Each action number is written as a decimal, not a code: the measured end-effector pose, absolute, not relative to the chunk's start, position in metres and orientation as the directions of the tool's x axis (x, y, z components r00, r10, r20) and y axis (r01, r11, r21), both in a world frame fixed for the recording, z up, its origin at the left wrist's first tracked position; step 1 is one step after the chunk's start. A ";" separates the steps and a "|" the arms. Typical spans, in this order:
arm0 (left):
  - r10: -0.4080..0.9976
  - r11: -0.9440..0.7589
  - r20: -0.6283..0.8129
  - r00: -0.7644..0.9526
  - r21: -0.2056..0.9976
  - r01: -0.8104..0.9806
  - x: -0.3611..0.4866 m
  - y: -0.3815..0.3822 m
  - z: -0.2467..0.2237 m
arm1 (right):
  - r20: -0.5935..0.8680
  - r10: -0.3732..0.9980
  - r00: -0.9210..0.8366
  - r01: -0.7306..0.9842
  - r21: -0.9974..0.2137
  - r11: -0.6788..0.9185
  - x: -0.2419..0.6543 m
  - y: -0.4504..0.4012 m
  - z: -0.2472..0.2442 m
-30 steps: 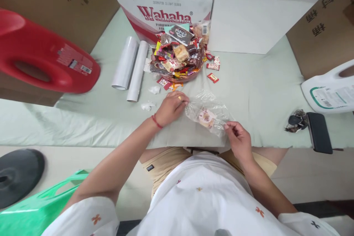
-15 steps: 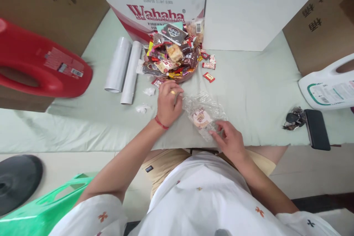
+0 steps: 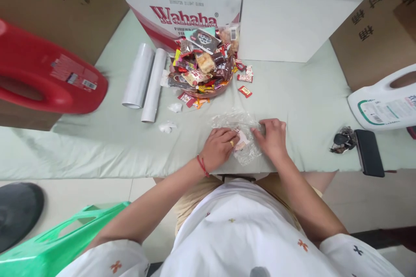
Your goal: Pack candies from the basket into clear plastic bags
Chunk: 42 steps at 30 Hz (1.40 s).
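A crumpled clear plastic bag (image 3: 248, 153) with a pink and white printed label lies near the table's front edge. My left hand (image 3: 218, 146), with a ring and a red wrist cord, rests on the bag's left part. Its fingers lie stretched across the bag and hide part of the label. At the bag's right side, my right hand (image 3: 273, 138) has thumb and fingers closed on the plastic edge. Behind them stands a round bowl (image 3: 216, 92) heaped with wrapped sweets and snacks (image 3: 204, 62).
Two white rolls (image 3: 152, 86) and white scraps (image 3: 167, 127) lie left of the bowl. Loose candies (image 3: 245, 91) are scattered at its right. A red jug (image 3: 52, 73) stands left; a white jug (image 3: 386, 97), keys (image 3: 343, 140) and a phone (image 3: 369, 152) sit right. Boxes (image 3: 276, 21) line the back.
My left hand has come back from near the bowl onto the bag, uncovering orange wrappers by the bowl. My right hand has moved up along the bag's right edge.
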<state>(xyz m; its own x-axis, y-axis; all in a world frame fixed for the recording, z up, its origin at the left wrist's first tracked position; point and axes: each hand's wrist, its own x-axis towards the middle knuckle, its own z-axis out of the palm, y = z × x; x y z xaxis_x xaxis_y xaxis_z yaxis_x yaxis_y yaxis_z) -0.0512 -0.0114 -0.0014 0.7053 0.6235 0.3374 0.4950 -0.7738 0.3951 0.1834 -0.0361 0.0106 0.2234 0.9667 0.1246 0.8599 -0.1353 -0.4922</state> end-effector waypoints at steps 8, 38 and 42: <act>0.641 -0.759 0.324 0.696 0.408 0.508 -0.047 -0.012 -0.002 | 0.023 0.995 0.101 0.585 -0.810 -0.041 0.153 -0.020 0.032; 0.680 -0.560 0.147 0.719 0.736 0.379 -0.133 0.111 0.003 | 0.051 0.925 -0.375 0.875 -0.311 0.372 0.117 -0.064 0.023; 0.768 -0.621 0.322 0.553 0.582 0.525 -0.132 0.075 0.018 | 0.061 0.915 -0.399 0.869 -0.294 0.398 0.120 -0.075 0.023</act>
<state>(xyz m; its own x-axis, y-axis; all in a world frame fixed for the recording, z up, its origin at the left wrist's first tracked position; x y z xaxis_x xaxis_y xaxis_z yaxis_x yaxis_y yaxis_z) -0.1324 0.0754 0.0185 0.5532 0.7685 0.3215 0.5246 -0.6212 0.5821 0.1199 -0.0751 0.0235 -0.3989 0.9150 0.0611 0.8688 0.3984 -0.2939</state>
